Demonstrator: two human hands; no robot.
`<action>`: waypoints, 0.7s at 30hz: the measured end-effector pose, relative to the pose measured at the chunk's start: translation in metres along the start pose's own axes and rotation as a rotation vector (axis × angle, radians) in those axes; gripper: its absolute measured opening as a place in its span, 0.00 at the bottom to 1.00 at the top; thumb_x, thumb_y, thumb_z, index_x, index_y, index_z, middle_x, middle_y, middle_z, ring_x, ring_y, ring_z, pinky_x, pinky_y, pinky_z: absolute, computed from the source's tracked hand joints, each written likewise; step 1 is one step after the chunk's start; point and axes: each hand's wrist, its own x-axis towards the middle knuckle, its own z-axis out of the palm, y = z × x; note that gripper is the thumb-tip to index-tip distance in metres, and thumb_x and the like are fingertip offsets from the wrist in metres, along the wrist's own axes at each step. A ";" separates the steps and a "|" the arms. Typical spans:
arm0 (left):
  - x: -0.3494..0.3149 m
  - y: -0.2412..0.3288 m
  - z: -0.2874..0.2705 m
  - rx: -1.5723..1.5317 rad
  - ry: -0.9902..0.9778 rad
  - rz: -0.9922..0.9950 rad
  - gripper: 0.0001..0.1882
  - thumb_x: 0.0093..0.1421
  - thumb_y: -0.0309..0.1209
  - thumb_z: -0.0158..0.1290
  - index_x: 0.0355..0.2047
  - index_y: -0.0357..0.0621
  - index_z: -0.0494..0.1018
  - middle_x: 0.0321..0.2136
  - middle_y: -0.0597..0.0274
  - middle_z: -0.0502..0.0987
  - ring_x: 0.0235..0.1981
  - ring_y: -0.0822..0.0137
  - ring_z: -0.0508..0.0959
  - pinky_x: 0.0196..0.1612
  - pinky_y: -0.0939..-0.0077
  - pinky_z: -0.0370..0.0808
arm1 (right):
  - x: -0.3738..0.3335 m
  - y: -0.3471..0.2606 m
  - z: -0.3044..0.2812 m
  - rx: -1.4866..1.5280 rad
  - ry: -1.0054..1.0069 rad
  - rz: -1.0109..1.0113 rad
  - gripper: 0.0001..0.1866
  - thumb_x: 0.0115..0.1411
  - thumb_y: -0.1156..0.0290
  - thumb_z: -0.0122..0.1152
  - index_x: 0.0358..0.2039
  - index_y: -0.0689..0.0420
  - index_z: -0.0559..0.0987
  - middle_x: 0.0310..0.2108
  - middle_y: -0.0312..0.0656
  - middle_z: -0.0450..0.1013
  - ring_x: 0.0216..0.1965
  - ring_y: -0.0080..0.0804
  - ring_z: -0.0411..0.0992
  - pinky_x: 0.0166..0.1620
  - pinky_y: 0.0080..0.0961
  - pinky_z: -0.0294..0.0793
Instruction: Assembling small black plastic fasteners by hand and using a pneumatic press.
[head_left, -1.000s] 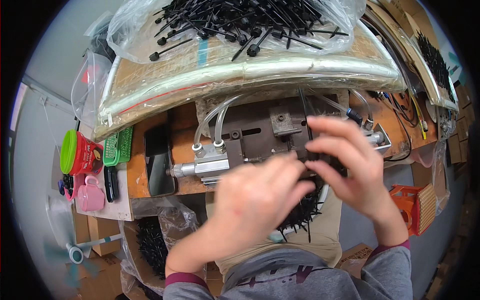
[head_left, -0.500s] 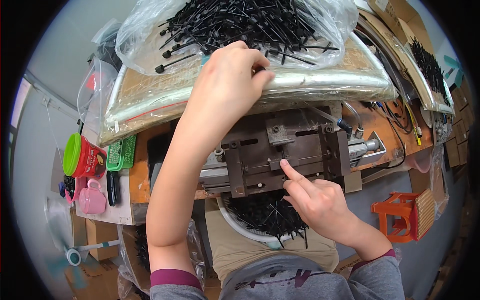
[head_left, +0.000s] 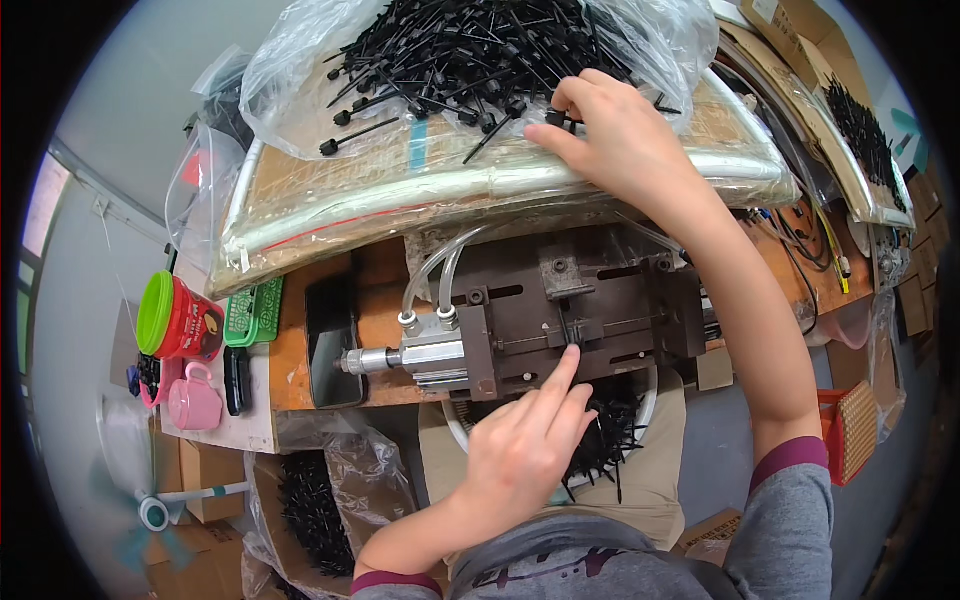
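Note:
My right hand point(head_left: 625, 135) reaches to the far side of the bench and pinches a black plastic pin point(head_left: 556, 117) at the edge of a heap of such pins point(head_left: 450, 60) in an open clear bag. My left hand point(head_left: 520, 450) is close to my body. Its index finger is stretched out and its tip touches the middle slot of a dark metal fixture point(head_left: 590, 310); the other fingers are curled. A silver air cylinder point(head_left: 420, 355) with two clear hoses is bolted to the fixture's left side. Just under the fixture, a white bowl point(head_left: 648, 400) holds more black pins.
A red can with a green lid point(head_left: 175, 318), a pink mug point(head_left: 192, 402) and a green basket point(head_left: 250, 312) stand at the left. An orange crate point(head_left: 850, 430) sits at the right, with cables above it. Bags of black pins point(head_left: 310, 510), cardboard boxes and a small fan are down at the lower left.
The hands have swapped places. Half a second ago my left hand was up at the pin heap and my right finger was on the fixture; now it is the reverse.

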 end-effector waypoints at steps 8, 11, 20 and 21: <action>0.004 -0.009 0.023 0.194 -0.042 0.027 0.14 0.49 0.31 0.68 0.36 0.41 0.80 0.55 0.49 0.78 0.19 0.68 0.79 0.26 0.79 0.76 | 0.001 0.001 -0.018 0.256 -0.207 0.095 0.19 0.53 0.58 0.72 0.34 0.63 0.81 0.34 0.47 0.77 0.37 0.44 0.78 0.42 0.39 0.78; 0.003 -0.009 0.022 0.199 -0.064 0.012 0.15 0.48 0.31 0.68 0.36 0.41 0.80 0.55 0.49 0.78 0.19 0.67 0.79 0.26 0.76 0.76 | -0.028 -0.014 -0.044 0.357 -0.079 0.005 0.13 0.53 0.68 0.72 0.34 0.61 0.80 0.33 0.44 0.75 0.34 0.40 0.77 0.38 0.35 0.77; 0.111 -0.040 -0.040 -0.036 0.281 0.146 0.09 0.55 0.22 0.63 0.38 0.38 0.81 0.37 0.55 0.83 0.34 0.59 0.84 0.38 0.70 0.80 | -0.117 -0.033 -0.071 0.240 0.148 -0.091 0.16 0.51 0.83 0.71 0.42 0.65 0.81 0.46 0.49 0.77 0.45 0.46 0.78 0.46 0.33 0.79; 0.132 -0.047 -0.043 0.074 0.346 0.256 0.11 0.55 0.20 0.61 0.39 0.39 0.81 0.42 0.55 0.83 0.41 0.55 0.83 0.45 0.66 0.79 | -0.123 -0.039 -0.072 0.262 0.121 -0.126 0.16 0.51 0.83 0.71 0.41 0.66 0.81 0.47 0.52 0.77 0.45 0.47 0.78 0.46 0.34 0.80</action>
